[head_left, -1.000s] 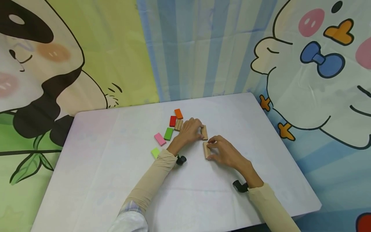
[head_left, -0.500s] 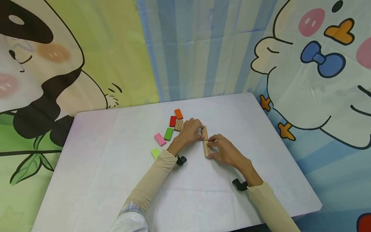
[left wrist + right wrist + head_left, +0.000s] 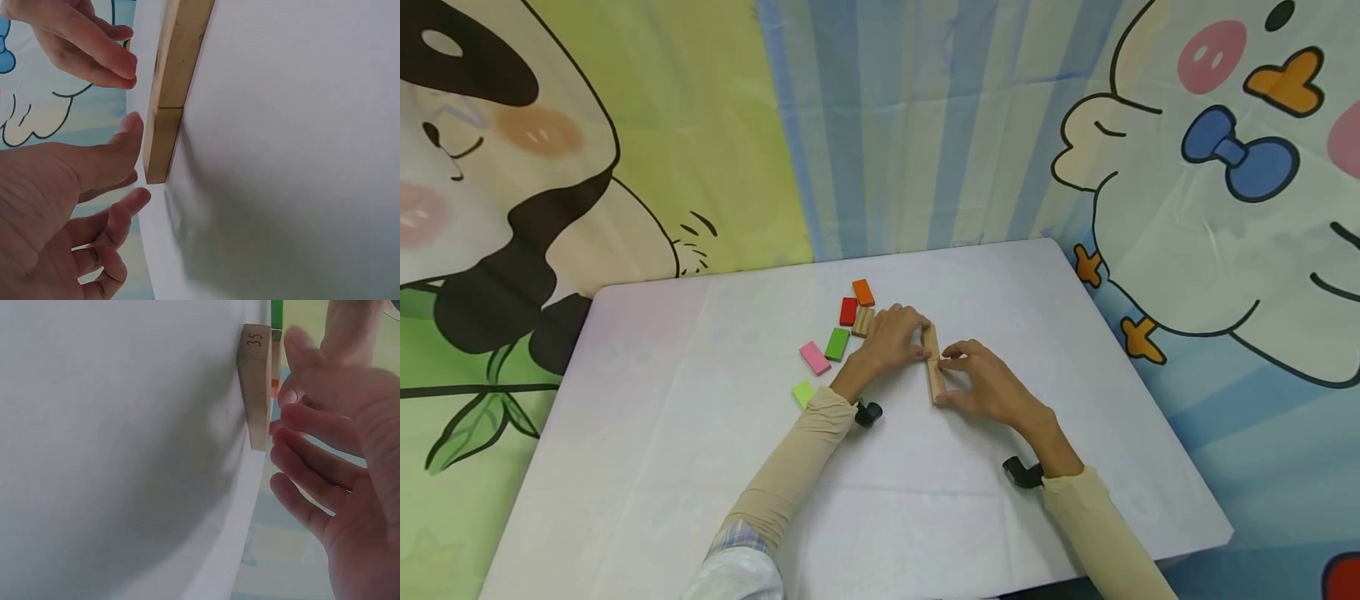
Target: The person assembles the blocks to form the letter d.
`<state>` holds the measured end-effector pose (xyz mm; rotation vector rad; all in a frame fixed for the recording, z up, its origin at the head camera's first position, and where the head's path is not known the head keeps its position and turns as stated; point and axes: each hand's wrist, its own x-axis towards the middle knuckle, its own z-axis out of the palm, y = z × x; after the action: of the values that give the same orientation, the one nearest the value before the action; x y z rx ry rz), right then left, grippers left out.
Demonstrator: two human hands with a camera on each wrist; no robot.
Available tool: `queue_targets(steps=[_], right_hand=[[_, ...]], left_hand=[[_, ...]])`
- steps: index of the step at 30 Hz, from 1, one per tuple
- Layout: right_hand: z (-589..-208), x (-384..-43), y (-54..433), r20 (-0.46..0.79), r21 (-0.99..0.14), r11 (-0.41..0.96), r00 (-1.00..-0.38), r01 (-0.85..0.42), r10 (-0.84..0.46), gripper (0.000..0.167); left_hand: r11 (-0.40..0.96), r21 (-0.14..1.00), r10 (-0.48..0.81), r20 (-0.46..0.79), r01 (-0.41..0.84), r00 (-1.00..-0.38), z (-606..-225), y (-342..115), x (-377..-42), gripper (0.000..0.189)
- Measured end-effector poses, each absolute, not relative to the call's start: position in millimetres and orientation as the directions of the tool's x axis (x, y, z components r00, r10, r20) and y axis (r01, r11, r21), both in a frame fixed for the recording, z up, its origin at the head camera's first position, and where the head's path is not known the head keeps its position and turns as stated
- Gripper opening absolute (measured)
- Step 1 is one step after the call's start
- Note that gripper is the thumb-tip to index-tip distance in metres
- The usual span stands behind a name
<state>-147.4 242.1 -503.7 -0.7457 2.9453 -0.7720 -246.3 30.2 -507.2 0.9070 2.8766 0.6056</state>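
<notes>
Two plain wooden blocks meet end to end in one line at the table's middle: a far wooden block (image 3: 931,341) and a near wooden block (image 3: 936,383). Only a thin seam parts them in the left wrist view. My left hand (image 3: 891,337) is beside the far block, its thumb close to the seam and a finger just past the far end. My right hand (image 3: 992,387) has thumb and fingers spread along the near block. In the right wrist view "35" is marked on a wooden block (image 3: 254,340). Any light contact is hard to tell.
Left of the hands lie orange (image 3: 863,292), red (image 3: 847,312), green (image 3: 837,344), pink (image 3: 815,359) and lime (image 3: 802,393) blocks, plus some plain wooden pieces (image 3: 862,322). The white table (image 3: 662,467) meets a printed cloth (image 3: 880,125) behind.
The near block has moved away from me until it meets the far block, closing the gap. My right hand's fingers have spread a little. The left hand has stayed nearly still.
</notes>
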Motion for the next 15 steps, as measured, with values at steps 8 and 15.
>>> queue_targets(steps=[8, 15], right_hand=[[-502, -165, 234, 0.171, -0.523, 0.681, -0.847, -0.512, -0.504, 0.052], [-507, -166, 230, 0.110, -0.573, 0.666, -0.850, -0.478, -0.515, 0.051]], left_hand=[[0.734, 0.445, 0.493, 0.168, 0.512, -0.854, -495, 9, -252, 0.039], [0.767, 0.471, 0.397, 0.186, 0.436, -0.899, -486, -34, -263, 0.041]])
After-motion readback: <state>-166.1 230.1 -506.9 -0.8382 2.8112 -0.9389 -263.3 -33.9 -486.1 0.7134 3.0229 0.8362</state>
